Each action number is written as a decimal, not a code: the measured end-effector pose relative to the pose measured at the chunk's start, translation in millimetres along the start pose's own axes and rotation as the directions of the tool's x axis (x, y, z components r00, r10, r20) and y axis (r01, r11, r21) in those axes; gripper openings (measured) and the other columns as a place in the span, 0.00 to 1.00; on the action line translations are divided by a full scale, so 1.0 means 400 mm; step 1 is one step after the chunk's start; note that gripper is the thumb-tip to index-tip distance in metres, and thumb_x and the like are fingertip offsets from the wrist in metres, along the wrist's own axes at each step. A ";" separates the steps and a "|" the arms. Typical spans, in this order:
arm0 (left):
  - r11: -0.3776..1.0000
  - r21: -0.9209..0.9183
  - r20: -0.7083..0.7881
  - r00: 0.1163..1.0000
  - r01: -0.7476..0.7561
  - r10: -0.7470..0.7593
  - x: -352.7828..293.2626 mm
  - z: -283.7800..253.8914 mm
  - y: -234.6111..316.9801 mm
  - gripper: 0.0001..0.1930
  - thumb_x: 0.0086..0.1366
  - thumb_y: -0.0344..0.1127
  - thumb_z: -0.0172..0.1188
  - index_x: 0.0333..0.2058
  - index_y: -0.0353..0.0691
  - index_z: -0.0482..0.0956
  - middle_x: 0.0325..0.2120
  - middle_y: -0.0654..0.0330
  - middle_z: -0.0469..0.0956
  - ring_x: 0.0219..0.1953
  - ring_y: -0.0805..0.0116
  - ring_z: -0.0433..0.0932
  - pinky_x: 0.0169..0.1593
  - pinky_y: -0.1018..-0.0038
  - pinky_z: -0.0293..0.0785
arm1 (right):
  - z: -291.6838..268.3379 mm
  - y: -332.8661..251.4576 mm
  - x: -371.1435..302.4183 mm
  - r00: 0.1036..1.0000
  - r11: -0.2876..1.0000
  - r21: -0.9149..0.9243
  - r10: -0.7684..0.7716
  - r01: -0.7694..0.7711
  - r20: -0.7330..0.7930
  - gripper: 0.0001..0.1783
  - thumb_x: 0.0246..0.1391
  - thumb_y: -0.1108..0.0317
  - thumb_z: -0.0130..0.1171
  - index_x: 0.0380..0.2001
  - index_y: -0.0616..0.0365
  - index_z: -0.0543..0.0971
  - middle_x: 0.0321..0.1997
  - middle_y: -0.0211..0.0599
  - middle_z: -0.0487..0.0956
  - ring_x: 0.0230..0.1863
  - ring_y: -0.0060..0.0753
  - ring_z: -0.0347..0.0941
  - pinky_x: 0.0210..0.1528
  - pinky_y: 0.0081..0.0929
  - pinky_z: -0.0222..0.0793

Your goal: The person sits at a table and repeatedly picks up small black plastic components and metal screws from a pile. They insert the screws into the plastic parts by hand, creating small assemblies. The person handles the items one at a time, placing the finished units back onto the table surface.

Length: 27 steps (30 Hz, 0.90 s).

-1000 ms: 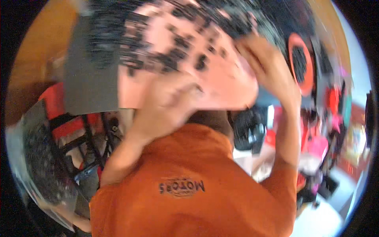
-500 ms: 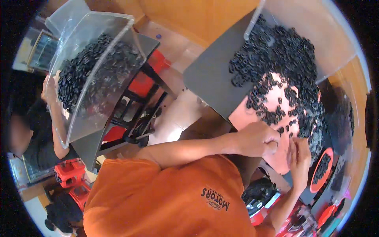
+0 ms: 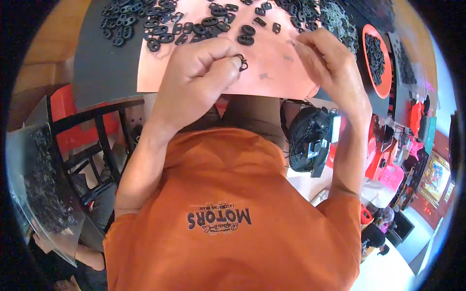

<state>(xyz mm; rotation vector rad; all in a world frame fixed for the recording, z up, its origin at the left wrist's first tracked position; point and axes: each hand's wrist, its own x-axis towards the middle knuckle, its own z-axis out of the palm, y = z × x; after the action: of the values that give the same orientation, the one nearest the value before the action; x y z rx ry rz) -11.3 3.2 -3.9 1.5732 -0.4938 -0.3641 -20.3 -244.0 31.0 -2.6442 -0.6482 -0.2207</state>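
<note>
Below the pink sheet's near edge, an orange shirt (image 3: 228, 228) fills the lower view, with both forearms rising from it to the work. Left hand (image 3: 196, 80) is curled nearly closed, thumb and forefinger pinching a small black part (image 3: 241, 62) just above the pink sheet (image 3: 272, 68), right beside the near edge. Judging by its size, the part is very light and stiff, probably moulded plastic or rubber, small enough to slip or flick away; the pinch on its rim with the fingertips seems the only practical hold, and it leaves the hole free. It looks like a dark oval ring with an opening, matte black, matching the loose pieces (image 3: 194, 26) scattered farther up the sheet. Right hand (image 3: 330, 68) rests on the sheet close by, fingers bent and drawn together; whether it holds anything I cannot tell. Beyond the hands, more black pieces lie heaped across the grey tabletop (image 3: 109, 68). Farther right, an orange tray (image 3: 386, 82) holds another small pile. At left, a clear bin (image 3: 43, 189) holds many dark rings.
</note>
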 end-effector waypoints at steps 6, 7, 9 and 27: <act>1.000 0.023 -0.017 1.000 0.010 -0.009 -0.012 -0.001 -0.001 0.08 0.58 0.31 0.49 0.24 0.35 0.74 0.20 0.68 0.71 0.23 0.83 0.69 0.26 0.84 0.66 | -0.005 0.030 0.015 0.999 0.999 -0.029 -0.042 0.043 0.034 0.07 0.50 0.69 0.52 0.32 0.61 0.73 0.31 0.45 0.72 0.35 0.50 0.71 0.36 0.38 0.67; 1.000 0.012 -0.020 1.000 0.014 -0.013 -0.013 0.002 -0.002 0.08 0.58 0.31 0.49 0.24 0.35 0.74 0.20 0.68 0.71 0.23 0.83 0.68 0.26 0.84 0.66 | -0.003 0.037 0.022 0.998 0.998 -0.045 -0.051 0.052 0.041 0.07 0.50 0.69 0.51 0.32 0.60 0.73 0.31 0.45 0.73 0.36 0.50 0.70 0.36 0.38 0.67; 1.000 0.001 -0.034 0.999 0.018 -0.018 -0.009 0.003 -0.004 0.08 0.58 0.31 0.49 0.24 0.35 0.74 0.19 0.69 0.70 0.22 0.83 0.67 0.26 0.83 0.66 | -0.005 0.040 0.028 0.997 0.996 -0.069 -0.050 0.054 0.060 0.08 0.50 0.68 0.51 0.33 0.59 0.73 0.32 0.44 0.73 0.36 0.51 0.70 0.36 0.39 0.67; 0.994 -0.111 -0.078 0.997 0.015 -0.023 -0.006 0.014 -0.004 0.09 0.58 0.32 0.49 0.21 0.37 0.73 0.15 0.70 0.68 0.19 0.86 0.65 0.22 0.85 0.62 | -0.069 -0.043 0.106 0.914 0.977 -0.147 -0.086 0.156 0.397 0.07 0.45 0.72 0.52 0.24 0.67 0.70 0.25 0.48 0.71 0.29 0.52 0.70 0.32 0.38 0.65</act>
<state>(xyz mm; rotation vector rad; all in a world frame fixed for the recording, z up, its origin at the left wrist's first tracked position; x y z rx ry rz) -16.1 -0.1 -6.2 1.4796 -0.3912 -0.3366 7.1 -224.5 72.6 -2.8466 -0.9617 0.2343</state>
